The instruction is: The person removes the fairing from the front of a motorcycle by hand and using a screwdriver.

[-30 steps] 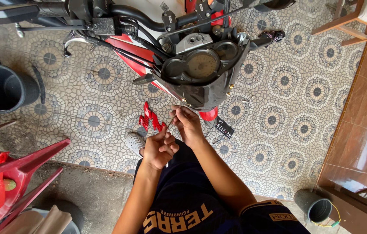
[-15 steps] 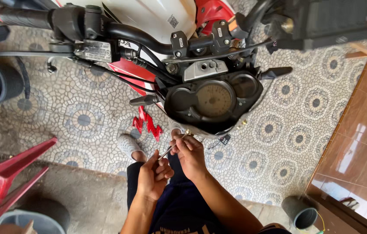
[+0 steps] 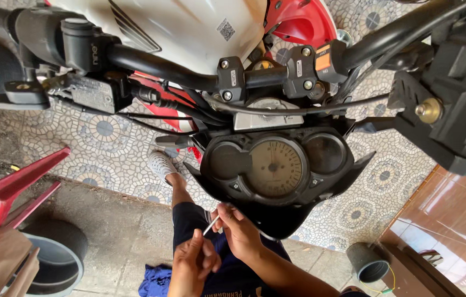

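Your left hand and right hand both pinch a thin white rod, maybe a cable tie | held under the instrument cluster for reach.

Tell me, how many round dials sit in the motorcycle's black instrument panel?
3: a dark round dial on the picture's left, a large pale-faced round dial in the middle, and another dark round dial on the picture's right. None seems hidden.

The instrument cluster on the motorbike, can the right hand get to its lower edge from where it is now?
Probably yes. The right hand sits just under the instrument cluster, pinching a thin white stick with the left hand; nothing lies between, though its fingers are occupied.
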